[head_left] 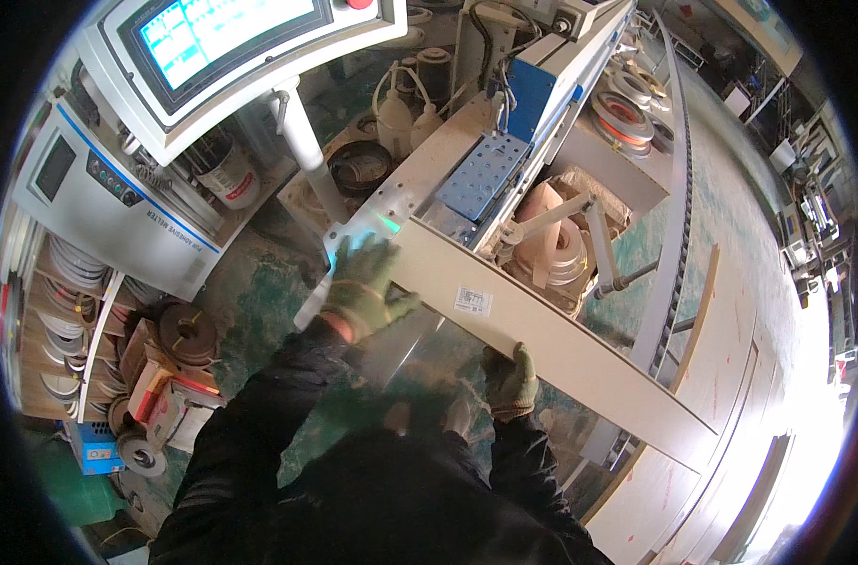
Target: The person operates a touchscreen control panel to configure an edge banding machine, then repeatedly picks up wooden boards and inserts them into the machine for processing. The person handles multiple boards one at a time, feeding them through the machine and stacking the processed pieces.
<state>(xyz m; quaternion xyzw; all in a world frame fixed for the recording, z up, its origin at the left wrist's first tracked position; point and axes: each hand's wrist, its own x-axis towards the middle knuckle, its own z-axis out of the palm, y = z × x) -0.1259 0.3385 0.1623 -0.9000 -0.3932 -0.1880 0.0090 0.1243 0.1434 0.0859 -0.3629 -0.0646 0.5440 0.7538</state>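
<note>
One long, narrow, pale beige board with straight edges and one white label slants rightward from the metal machine bed, near one blue perforated plate. Of two gloved hands, the left hand, thumb wide of its extended fingers, is at the upper end; the right hand curls at the near edge, its grip unclear.

Workshop with control screen, stacked coils
</note>
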